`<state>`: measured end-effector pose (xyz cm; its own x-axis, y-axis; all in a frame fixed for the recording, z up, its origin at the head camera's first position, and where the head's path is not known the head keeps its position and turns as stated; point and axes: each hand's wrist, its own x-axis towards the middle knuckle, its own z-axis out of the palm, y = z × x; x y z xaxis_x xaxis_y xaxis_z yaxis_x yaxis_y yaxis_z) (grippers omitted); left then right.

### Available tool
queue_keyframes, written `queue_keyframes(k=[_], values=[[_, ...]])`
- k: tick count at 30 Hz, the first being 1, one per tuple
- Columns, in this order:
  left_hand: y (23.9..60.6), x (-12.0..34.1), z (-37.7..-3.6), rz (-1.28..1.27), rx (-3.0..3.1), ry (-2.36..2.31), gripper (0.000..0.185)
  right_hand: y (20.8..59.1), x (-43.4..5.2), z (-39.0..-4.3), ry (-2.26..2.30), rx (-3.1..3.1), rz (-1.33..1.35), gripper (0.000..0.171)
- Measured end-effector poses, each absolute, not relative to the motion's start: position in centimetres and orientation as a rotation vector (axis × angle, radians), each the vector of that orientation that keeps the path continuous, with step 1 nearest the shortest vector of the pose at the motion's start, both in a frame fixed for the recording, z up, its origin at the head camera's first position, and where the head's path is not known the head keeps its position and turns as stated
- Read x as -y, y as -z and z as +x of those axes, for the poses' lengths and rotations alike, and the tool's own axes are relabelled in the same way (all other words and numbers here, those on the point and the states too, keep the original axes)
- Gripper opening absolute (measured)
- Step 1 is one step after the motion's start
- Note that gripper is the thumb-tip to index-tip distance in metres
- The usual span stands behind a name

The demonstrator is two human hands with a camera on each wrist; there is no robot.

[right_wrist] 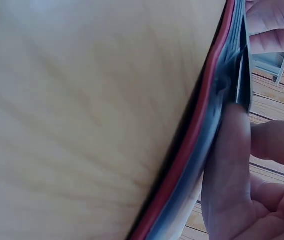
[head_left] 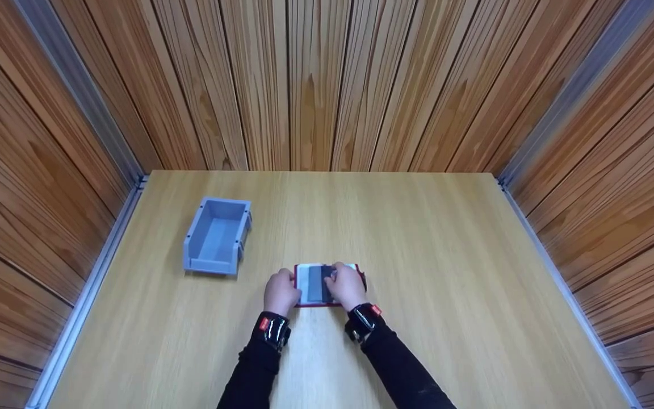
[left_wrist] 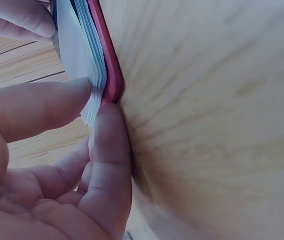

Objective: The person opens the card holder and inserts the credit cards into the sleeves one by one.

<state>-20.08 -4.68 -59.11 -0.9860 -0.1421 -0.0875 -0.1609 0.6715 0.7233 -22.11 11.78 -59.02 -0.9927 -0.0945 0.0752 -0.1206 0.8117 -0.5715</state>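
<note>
A red-covered card holder [head_left: 302,279] with clear plastic sleeves lies open on the table in front of the person. At its left edge, my left hand [head_left: 280,292] pinches it, the thumb on the stacked sleeves [left_wrist: 77,55] and a finger against the red cover [left_wrist: 113,75]. My right hand [head_left: 348,286] is over the holder's right half. Its thumb and finger pinch a thin dark card [right_wrist: 244,82], which stands raised from the sleeves in the right wrist view. A grey-blue strip [head_left: 314,284] shows beside the dark part. The right hand hides much of that half.
A grey-blue plastic bin [head_left: 212,266] with a low front stands on the wooden table [head_left: 418,238], left of and beyond the hands. Wood-plank walls [head_left: 315,85] with metal corner rails enclose the table at the back and both sides.
</note>
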Motion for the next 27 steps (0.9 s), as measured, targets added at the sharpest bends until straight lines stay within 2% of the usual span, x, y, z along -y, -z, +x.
queue_keyframes(k=[9,27], values=[[59.3,4.9,-20.1,-0.227,-2.885,-1.244,0.028,59.0,-11.4,-21.7,-0.915,2.942,0.253,0.026],[59.4,4.8,-20.2,-0.237,-2.856,-1.269,0.026,58.3,-10.5,-21.4,-0.915,3.07,0.245,0.026]])
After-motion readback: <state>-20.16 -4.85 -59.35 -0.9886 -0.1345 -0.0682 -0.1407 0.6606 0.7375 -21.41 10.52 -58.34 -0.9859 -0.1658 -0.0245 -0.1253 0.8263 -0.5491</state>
